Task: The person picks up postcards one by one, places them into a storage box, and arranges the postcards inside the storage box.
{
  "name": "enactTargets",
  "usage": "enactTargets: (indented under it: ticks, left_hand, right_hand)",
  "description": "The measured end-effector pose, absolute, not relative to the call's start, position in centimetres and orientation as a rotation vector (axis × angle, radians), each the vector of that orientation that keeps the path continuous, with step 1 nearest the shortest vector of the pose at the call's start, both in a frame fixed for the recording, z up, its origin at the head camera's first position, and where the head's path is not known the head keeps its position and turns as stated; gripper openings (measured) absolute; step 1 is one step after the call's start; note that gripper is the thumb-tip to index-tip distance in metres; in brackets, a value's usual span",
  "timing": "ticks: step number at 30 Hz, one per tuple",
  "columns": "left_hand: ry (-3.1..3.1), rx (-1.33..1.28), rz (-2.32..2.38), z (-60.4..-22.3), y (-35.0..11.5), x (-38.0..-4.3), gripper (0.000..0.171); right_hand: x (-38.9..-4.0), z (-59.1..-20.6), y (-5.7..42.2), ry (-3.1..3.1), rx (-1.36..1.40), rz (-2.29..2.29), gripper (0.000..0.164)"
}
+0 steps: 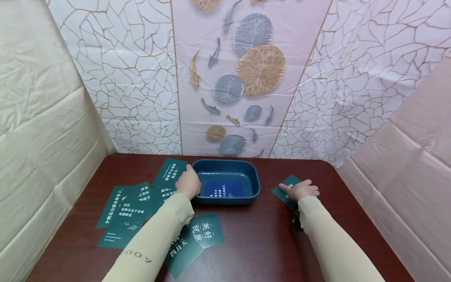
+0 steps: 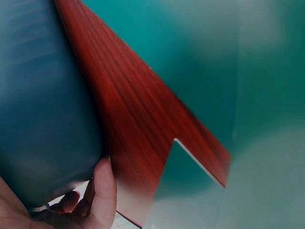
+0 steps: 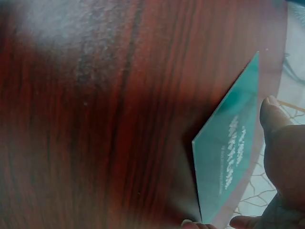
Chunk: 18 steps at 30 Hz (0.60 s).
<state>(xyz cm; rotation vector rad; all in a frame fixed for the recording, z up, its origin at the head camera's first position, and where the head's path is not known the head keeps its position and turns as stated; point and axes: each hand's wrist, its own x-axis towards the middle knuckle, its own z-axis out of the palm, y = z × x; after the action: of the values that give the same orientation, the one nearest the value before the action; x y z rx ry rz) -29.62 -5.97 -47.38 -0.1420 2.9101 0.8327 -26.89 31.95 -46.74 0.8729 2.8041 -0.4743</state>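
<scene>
My left hand (image 1: 188, 183) grips the left end of a dark blue rectangular tray (image 1: 256, 182), its fingers curled round the rim. In the left wrist view, fingers (image 2: 104, 191) bend under the tray's corner (image 2: 43, 109). A blue card (image 1: 224, 188) with white writing lies inside the tray. Further right, my right hand (image 1: 303, 190) is over a small green card (image 1: 290, 181), thumb stretched left across it and the other fingers spread loosely. From the right wrist, a fingertip (image 3: 190, 223) shows right at the corner of that card (image 3: 228, 148), whose edge throws a shadow on the wood.
Several overlapping green cards (image 1: 121, 219) with white writing spread over the left of the dark red-brown table (image 1: 253, 243). One green card (image 1: 168, 172) lies close to the tray's left end; two more (image 1: 208, 231) are near my left forearm. Patterned cloth (image 1: 141, 78) hangs behind the table.
</scene>
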Motion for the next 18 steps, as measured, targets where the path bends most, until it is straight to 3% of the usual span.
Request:
enactTargets:
  ticks: [7,18]
  left_hand:
    - [2.913,-0.156,0.835,-47.5,-5.9,-29.7,0.074]
    - [2.916,-0.178,0.83,-47.5,-5.8,-29.8,0.07]
  right_hand:
    - [-28.1,-47.8,32.7,2.763,0.857,-0.495,0.134]
    - [-29.4,-47.7,32.6,2.673,0.911,-0.626,0.134]
